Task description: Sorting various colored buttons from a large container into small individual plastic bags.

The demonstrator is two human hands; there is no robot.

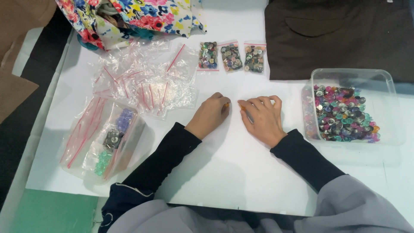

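Broadly, the white counter (pixel 241 172) fills most of the head view. At one o'clock a dark brown garment (pixel 336 34) lies flat along the far edge, and at eleven o'clock a bright floral fabric bag (pixel 129 19) sits bunched up. At three o'clock a clear plastic tub (pixel 390 108) holds a heap of mixed coloured buttons (pixel 343 114). At ten o'clock, a loose pile of empty clear zip bags (pixel 142 82) with red seal strips spreads over the counter, and at eight o'clock a clear packet (pixel 103 142) holds more such bags plus small lots of purple, grey and green buttons. At twelve o'clock three small filled button bags (pixel 231 57) lie side by side in a row, near the brown garment.

Near the centre, both hands rest knuckles-up on the counter, just apart from each other, in black sleeves. The left hand (pixel 211 114) is curled, its fingertips pinching a small orange piece (pixel 226 105). The right hand (pixel 263 118) is also curled with fingers bent down to the counter, and a second small orange piece (pixel 242 107) shows at its fingertips; whether it grips it or only touches it I cannot tell.
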